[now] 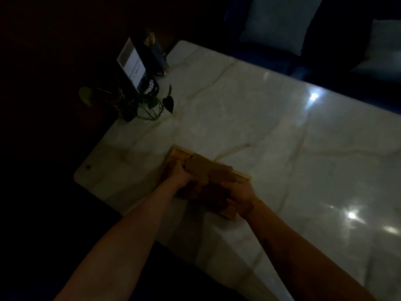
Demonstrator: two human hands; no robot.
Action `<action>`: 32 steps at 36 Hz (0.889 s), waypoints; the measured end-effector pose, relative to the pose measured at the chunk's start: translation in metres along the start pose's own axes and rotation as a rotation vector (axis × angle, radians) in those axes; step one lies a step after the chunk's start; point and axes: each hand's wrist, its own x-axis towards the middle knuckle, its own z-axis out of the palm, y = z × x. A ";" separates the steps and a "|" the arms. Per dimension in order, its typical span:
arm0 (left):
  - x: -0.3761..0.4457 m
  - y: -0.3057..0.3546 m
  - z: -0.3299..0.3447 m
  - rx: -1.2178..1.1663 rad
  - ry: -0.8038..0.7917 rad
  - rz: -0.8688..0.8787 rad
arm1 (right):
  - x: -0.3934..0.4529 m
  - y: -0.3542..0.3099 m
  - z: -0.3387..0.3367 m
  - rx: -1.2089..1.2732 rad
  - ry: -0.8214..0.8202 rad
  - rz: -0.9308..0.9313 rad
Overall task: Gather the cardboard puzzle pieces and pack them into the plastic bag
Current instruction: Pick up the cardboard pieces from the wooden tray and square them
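Note:
A shallow wooden tray (177,151) lies on the marble table (282,135) near its front left edge. Brown cardboard puzzle pieces (208,170) sit in it, fitted side by side. My left hand (179,175) is curled over the left end of the pieces, fingers closed on them. On the tray's right side, my right hand (240,192) has its fingers curled on the pieces and the tray rim. The scene is very dark, and I see no plastic bag.
A potted trailing plant (141,103), a standing menu card (130,64) and a dark holder with sticks (152,46) stand at the table's far left corner. Dark seats with pale cushions (280,20) lie beyond the far edge. Light glare spots the right side of the table.

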 end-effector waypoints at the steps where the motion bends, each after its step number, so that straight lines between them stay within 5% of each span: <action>1: 0.001 0.000 0.000 -0.011 -0.006 -0.010 | 0.001 0.000 0.000 0.008 0.001 0.003; 8: -0.004 -0.002 -0.005 -0.127 -0.077 -0.050 | 0.003 -0.001 -0.003 -0.003 0.029 0.085; 18: -0.035 -0.018 -0.001 -0.161 -0.072 0.037 | -0.017 0.004 -0.021 -0.126 -0.005 -0.068; 32: -0.120 0.002 0.053 -0.233 -0.197 0.397 | -0.089 0.035 -0.106 -0.277 0.135 -0.397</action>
